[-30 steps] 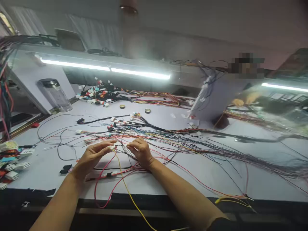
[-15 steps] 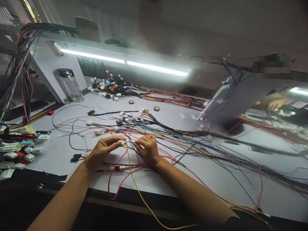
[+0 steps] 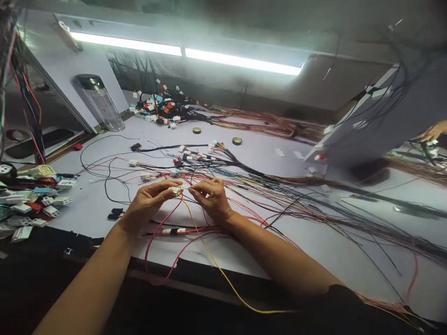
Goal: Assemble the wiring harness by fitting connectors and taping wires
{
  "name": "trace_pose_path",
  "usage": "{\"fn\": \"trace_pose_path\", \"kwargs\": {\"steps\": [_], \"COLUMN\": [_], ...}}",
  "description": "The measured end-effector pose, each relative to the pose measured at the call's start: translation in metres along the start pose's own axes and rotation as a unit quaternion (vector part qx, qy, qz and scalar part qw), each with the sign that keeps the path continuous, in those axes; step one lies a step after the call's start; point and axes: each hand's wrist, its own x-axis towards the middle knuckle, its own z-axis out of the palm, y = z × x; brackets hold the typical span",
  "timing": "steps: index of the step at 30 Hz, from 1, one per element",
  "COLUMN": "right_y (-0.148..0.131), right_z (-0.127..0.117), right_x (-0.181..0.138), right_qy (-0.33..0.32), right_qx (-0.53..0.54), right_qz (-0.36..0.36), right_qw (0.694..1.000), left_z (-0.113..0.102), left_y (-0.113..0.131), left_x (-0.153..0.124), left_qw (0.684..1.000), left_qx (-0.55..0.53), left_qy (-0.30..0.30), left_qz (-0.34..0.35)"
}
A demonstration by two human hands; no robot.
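Note:
Between thumb and fingertips, my left hand pinches a small white connector. A red wire and a yellow wire hang from it; the red one loops over the table's front edge. My right hand is closed in a pinch just right of the connector. A thin wire tip pokes out of its fingertips towards the connector; whether it touches is too small to tell. A dark wire runs down below the right hand. Under my wrists lies a taped red and black cable.
A branched wire harness and many loose wires cover the middle and right. White connectors are piled at left. A glass bottle, two tape rolls and a harness heap stand behind. Another person's hand shows far right.
My right hand has come closer to the connector, and a wire tip now shows between its fingertips. The left hand still holds the connector. The view has tilted down.

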Motion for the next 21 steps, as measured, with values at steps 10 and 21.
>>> {"fn": "trace_pose_path", "kwargs": {"steps": [10,21], "right_y": [0.003,0.006], "right_z": [-0.005,0.000], "right_x": [0.001,-0.002], "right_qy": [0.019,0.028], "right_qx": [0.087,0.071], "right_qz": [-0.015,-0.021], "right_qw": [0.996,0.997], "left_z": [-0.014,-0.008], "left_y": [-0.017,-0.013], "left_x": [0.015,0.018], "left_qw": [0.989,0.986], "left_qx": [-0.136,-0.152], "left_qy": [0.063,0.059], "left_qz": [0.011,-0.028]}}
